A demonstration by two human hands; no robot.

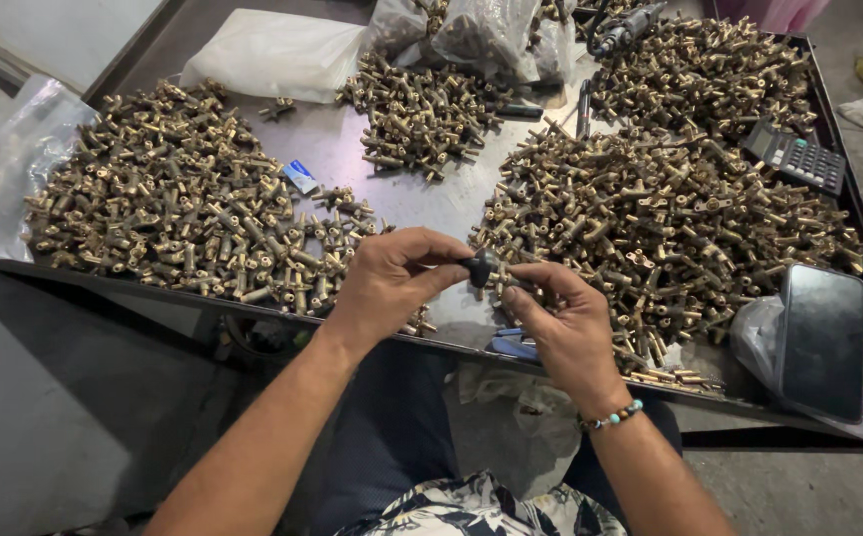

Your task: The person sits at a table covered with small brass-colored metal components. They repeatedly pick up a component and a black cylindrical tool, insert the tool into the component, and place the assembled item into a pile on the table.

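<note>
Metal tray [372, 189]: raised rim all round, bare floor only in a central strip between heaps. 4 heaps of brass fittings; largest right heap [669, 218], left heap [173, 199]. 1 calculator [796, 156], 1 dark phone [822, 339] at right edge. Left hand [387, 283] and right hand [565, 323] meet above the near rim, fingertips pinched on 1 small dark fitting [481, 266]; other fingers curled.

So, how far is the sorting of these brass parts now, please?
Several separate heaps already lie on the metal table: a left pile, a small middle pile and a large right pile. In hand: the left hand holds a small dark tool against one brass fitting pinched by the right hand. Which piles are finished cannot be told.
</note>
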